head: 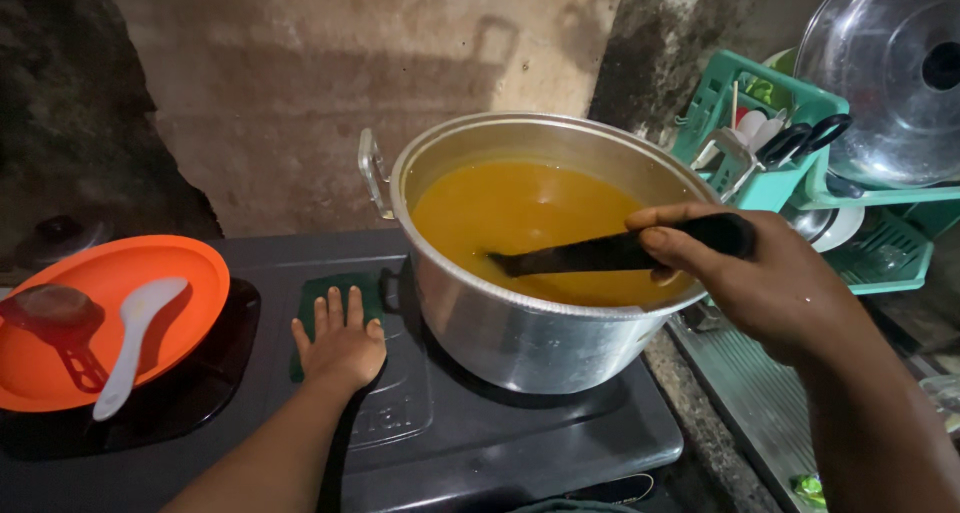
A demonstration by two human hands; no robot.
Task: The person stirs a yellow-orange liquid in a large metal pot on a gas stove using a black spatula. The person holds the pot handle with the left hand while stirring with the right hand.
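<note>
A large metal pot (500,328) full of orange-yellow liquid (510,213) stands on the right burner of a black stove (520,443). My right hand (770,283) grips the black handle of a ladle (590,255) whose far end dips into the liquid. My left hand (340,343) lies flat, fingers apart, on the stove top just left of the pot, over a green pad (325,291). It holds nothing.
An orange plate (110,283) on the left burner carries a white spoon (135,338) and a red ladle (60,323). A teal dish rack (790,173) with scissors, utensils and a glass lid (890,73) stands at the right. A rough wall rises behind.
</note>
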